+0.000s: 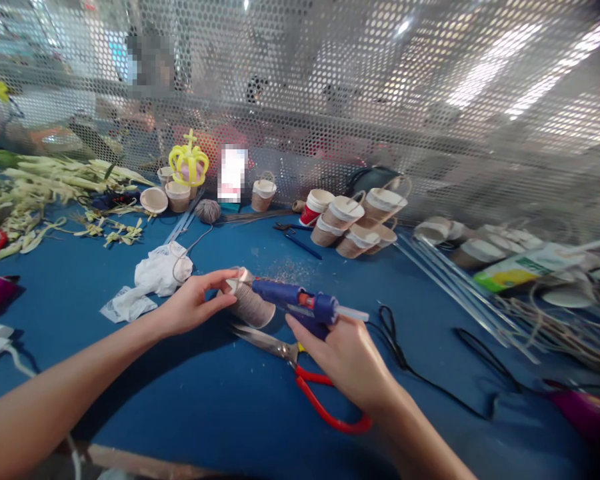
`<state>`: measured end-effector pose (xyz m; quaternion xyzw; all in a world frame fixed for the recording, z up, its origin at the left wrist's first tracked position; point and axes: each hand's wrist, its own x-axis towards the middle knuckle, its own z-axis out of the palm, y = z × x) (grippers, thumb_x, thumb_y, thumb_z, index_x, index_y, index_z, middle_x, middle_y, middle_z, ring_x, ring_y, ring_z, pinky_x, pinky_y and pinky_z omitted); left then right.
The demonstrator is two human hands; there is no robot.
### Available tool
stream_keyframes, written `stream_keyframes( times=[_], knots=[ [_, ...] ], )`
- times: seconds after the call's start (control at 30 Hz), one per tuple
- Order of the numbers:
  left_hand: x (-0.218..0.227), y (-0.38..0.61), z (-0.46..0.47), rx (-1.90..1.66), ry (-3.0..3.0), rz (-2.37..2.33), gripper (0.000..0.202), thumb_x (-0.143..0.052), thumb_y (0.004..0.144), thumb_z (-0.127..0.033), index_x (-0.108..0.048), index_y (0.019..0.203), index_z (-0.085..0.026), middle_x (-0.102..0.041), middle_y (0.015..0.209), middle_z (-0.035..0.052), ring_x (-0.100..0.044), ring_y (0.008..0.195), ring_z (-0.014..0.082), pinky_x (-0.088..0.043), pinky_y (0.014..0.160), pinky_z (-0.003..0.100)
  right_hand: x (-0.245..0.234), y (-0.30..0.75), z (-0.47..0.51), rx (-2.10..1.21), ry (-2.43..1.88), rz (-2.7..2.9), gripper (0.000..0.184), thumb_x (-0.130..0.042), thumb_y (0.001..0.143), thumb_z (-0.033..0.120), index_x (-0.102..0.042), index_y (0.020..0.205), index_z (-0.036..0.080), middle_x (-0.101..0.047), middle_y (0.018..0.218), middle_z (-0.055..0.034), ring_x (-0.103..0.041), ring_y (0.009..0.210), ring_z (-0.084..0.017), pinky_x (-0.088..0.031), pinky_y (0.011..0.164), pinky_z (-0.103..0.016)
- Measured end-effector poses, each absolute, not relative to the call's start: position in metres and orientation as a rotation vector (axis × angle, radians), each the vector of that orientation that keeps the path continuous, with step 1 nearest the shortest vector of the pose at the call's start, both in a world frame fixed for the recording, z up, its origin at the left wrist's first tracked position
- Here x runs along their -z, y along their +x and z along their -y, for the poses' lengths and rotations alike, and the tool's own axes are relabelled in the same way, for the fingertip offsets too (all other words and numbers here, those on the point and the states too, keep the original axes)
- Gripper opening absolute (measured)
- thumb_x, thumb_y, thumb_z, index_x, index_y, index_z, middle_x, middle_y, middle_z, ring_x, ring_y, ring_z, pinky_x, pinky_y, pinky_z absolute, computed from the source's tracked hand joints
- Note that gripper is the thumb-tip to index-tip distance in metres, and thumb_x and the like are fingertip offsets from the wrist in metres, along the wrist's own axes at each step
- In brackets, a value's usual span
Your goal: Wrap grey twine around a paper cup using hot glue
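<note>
My left hand (193,303) grips a small paper cup wrapped in twine (253,307), lying on its side above the blue table (205,400). My right hand (343,357) is closed round the handle of a blue glue gun (300,301). The gun's nozzle points left and touches the cup's rim near my left fingertips. A clear glue stick pokes out of the gun's back. Its black cord (405,353) trails off to the right. Red-handled scissors (305,380) lie on the table just under my right hand.
Several twine-wrapped cups (360,223) stand at the back centre, with a ball of twine (208,210) and a yellow crown (189,162) to their left. Crumpled white plastic (155,273) lies left. Clear glue sticks (455,287) lie right. A perforated metal screen (330,100) closes off the back.
</note>
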<state>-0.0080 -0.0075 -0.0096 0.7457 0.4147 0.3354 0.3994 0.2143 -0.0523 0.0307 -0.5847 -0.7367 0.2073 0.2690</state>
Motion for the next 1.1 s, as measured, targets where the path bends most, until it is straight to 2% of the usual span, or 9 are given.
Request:
stream_keyframes(
  times=[0.07,0.13,0.27,0.5,0.6,0.83,1.0,1.1],
  knots=[
    [0.0083,-0.0087,0.0075,-0.833,1.904,-1.019,0.041,-0.049,0.080,-0.028,-0.048,0.119,-0.016,-0.057,0.114,0.0101,-0.054,0.098,0.0199,-0.042,0.087,0.034,-0.0326,0.2140,0.0535,-0.622,-1.597,1.983,0.019,-0.051,0.077,0.034,-0.061,0.076,0.017,-0.065,0.064,-0.0017,-0.057,0.054,-0.015,-0.047,0.053,-0.026],
    [0.0072,-0.0094,0.0075,-0.816,1.925,-1.001,0.040,-0.049,0.081,-0.028,-0.048,0.119,-0.017,-0.056,0.117,0.0096,-0.054,0.098,0.0193,-0.041,0.088,0.033,-0.0341,0.2142,0.0536,-0.634,-1.598,1.982,0.019,-0.051,0.077,0.034,-0.061,0.076,0.017,-0.064,0.063,-0.0015,-0.056,0.055,-0.015,-0.047,0.054,-0.027],
    [0.0070,-0.0106,0.0073,-0.803,1.936,-1.007,0.043,-0.050,0.081,-0.029,-0.046,0.122,-0.017,-0.061,0.106,0.0085,-0.056,0.089,0.0179,-0.045,0.080,0.031,-0.0346,0.2163,0.0511,-0.554,-1.604,2.006,0.021,-0.050,0.077,0.033,-0.061,0.073,0.016,-0.061,0.057,-0.0015,-0.054,0.051,-0.015,-0.045,0.053,-0.028],
    [0.0071,-0.0126,0.0068,-0.788,1.995,-0.978,0.041,-0.048,0.081,-0.028,-0.047,0.120,-0.017,-0.062,0.097,0.0066,-0.056,0.085,0.0162,-0.045,0.079,0.030,-0.0364,0.2171,0.0503,-0.564,-1.606,2.003,0.018,-0.051,0.076,0.032,-0.062,0.075,0.017,-0.063,0.061,-0.0011,-0.054,0.054,-0.015,-0.045,0.054,-0.027],
    [0.0065,-0.0131,0.0066,-0.756,1.994,-0.989,0.042,-0.048,0.082,-0.030,-0.045,0.122,-0.018,-0.062,0.099,0.0076,-0.056,0.086,0.0174,-0.046,0.077,0.030,-0.0376,0.2175,0.0495,-0.545,-1.601,1.981,0.019,-0.051,0.076,0.032,-0.060,0.070,0.017,-0.061,0.058,-0.0009,-0.053,0.053,-0.015,-0.045,0.053,-0.027],
    [0.0075,-0.0149,0.0064,-0.782,2.016,-0.954,0.040,-0.048,0.082,-0.028,-0.046,0.121,-0.017,-0.062,0.093,0.0064,-0.055,0.084,0.0164,-0.045,0.078,0.030,-0.0387,0.2175,0.0518,-0.605,-1.600,1.986,0.019,-0.050,0.076,0.032,-0.062,0.075,0.017,-0.064,0.063,-0.0014,-0.055,0.054,-0.015,-0.046,0.054,-0.027],
    [0.0074,-0.0151,0.0064,-0.768,2.009,-0.941,0.041,-0.048,0.082,-0.029,-0.046,0.122,-0.019,-0.062,0.099,0.0072,-0.056,0.084,0.0162,-0.046,0.077,0.029,-0.0405,0.2177,0.0513,-0.526,-1.598,1.975,0.018,-0.051,0.076,0.032,-0.061,0.069,0.017,-0.061,0.058,-0.0006,-0.054,0.054,-0.015,-0.045,0.053,-0.026],
    [0.0077,-0.0151,0.0063,-0.791,2.016,-0.925,0.041,-0.048,0.082,-0.027,-0.045,0.122,-0.019,-0.062,0.095,0.0063,-0.056,0.083,0.0158,-0.046,0.078,0.030,-0.0413,0.2173,0.0514,-0.559,-1.592,2.007,0.017,-0.051,0.076,0.030,-0.061,0.073,0.017,-0.062,0.061,-0.0008,-0.054,0.054,-0.015,-0.045,0.054,-0.026]
  ],
)
